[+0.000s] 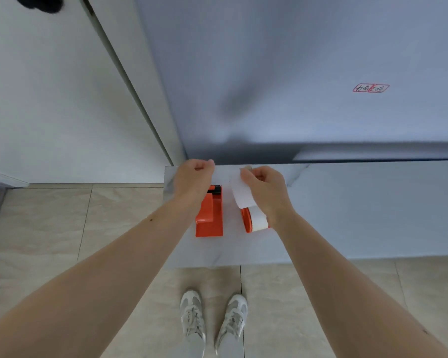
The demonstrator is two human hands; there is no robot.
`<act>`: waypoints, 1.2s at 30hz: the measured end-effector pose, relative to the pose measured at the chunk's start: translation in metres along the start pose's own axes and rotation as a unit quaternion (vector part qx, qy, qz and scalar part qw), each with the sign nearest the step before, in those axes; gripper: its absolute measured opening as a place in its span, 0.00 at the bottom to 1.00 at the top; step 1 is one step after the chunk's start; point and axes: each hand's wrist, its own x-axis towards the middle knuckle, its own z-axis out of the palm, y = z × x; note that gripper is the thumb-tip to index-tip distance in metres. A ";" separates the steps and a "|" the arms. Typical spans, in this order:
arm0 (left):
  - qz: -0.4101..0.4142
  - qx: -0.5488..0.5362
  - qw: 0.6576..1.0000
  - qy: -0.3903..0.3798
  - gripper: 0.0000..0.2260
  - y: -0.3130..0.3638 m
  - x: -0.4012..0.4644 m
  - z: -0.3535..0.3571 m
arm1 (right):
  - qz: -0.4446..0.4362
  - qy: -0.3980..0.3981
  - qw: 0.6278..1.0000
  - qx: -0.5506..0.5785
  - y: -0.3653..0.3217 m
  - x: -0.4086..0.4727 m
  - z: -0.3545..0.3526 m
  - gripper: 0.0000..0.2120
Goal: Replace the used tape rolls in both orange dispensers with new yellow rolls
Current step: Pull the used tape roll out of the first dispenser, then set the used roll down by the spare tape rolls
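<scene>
left hand (194, 178) curled, empty | right hand (265, 189) pinches tape strip (241, 192)

2 orange dispensers (209, 218) (246, 220); white tape strip (241, 192); pale marbled table (360, 215); beige tiled floor (44, 228).

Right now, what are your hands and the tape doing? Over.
Right hand pinching white tape strip from right dispenser. Left hand curled above left dispenser, grip unclear. Nothing blocking.
</scene>
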 end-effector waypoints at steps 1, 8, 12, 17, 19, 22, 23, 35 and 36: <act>-0.003 0.000 0.999 -0.033 0.07 0.014 -0.003 0.006 | -0.019 0.005 1.000 -0.008 -0.004 -0.003 -0.008 0.09; -0.036 0.027 0.982 -0.184 0.18 0.074 -0.035 0.054 | -0.160 0.048 0.975 -0.144 -0.005 -0.035 -0.078 0.04; -0.039 0.051 0.967 -0.245 0.16 0.087 -0.067 0.082 | -0.182 0.086 0.961 -0.192 0.012 -0.053 -0.119 0.05; -0.015 0.080 0.959 -0.270 0.13 0.092 -0.106 0.130 | -0.124 0.157 0.971 -0.130 0.039 -0.075 -0.175 0.22; -0.010 0.094 0.953 -0.288 0.14 0.094 -0.120 0.152 | -0.088 0.199 0.971 -0.098 0.052 -0.080 -0.198 0.25; -0.013 0.108 0.939 -0.326 0.15 0.096 -0.141 0.186 | -0.003 0.237 0.970 -0.046 0.071 -0.085 -0.236 0.24; -0.013 0.114 0.934 -0.338 0.15 0.096 -0.149 0.199 | 0.022 0.240 0.970 -0.023 0.079 -0.086 -0.250 0.22; 0.015 0.161 0.915 -0.370 0.11 0.106 -0.248 0.348 | 0.069 0.298 0.950 0.065 0.150 -0.097 -0.403 0.11; 0.016 0.161 0.914 -0.373 0.11 0.108 -0.255 0.359 | 0.069 0.303 0.948 0.067 0.154 -0.098 -0.415 0.11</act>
